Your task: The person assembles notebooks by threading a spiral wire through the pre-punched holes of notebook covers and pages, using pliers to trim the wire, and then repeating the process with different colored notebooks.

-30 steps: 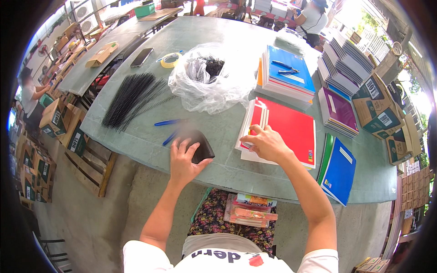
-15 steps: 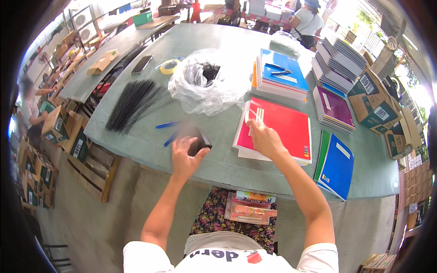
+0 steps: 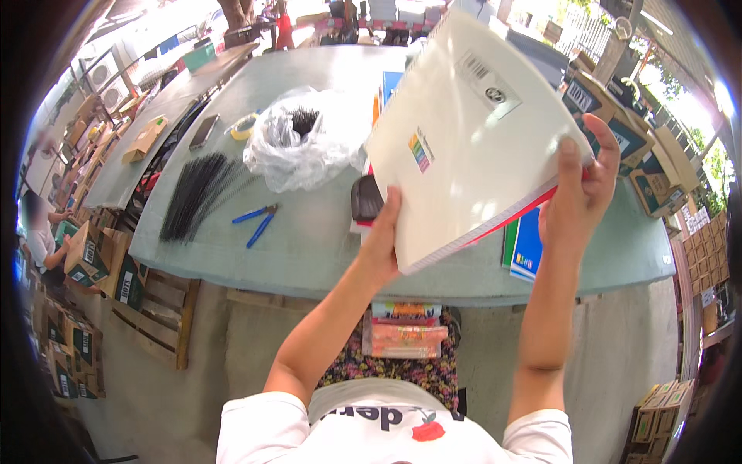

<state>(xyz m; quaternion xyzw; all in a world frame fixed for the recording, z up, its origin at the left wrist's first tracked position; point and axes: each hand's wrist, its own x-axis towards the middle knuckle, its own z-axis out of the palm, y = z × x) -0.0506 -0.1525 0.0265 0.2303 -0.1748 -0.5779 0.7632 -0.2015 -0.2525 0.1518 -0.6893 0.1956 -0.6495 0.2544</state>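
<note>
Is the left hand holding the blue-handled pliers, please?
No, the blue-handled pliers lie on the table, left of the left hand.

I'm at a grey-green table (image 3: 317, 267), concrete floor (image 3: 251, 356) below. Long side table (image 3: 116, 182) and wooden pallet (image 3: 188, 317) to my left, two air-conditioner units (image 3: 114, 94) beyond. Roof (image 3: 684, 42) upper right, bright daylight (image 3: 723, 97) under its edge.

1. The place was a workshop, seemingly open-sided, with greenery (image 3: 665, 100) showing at right.
2. A broad counter (image 3: 317, 240) carried black binding coils (image 3: 189, 197) and blue-handled pliers (image 3: 263, 226), with a notebook (image 3: 464, 170) held above.
3. Cardboard cartons (image 3: 86, 255) stood near a wooden pallet (image 3: 188, 325) on concrete floor (image 3: 239, 348).
</note>
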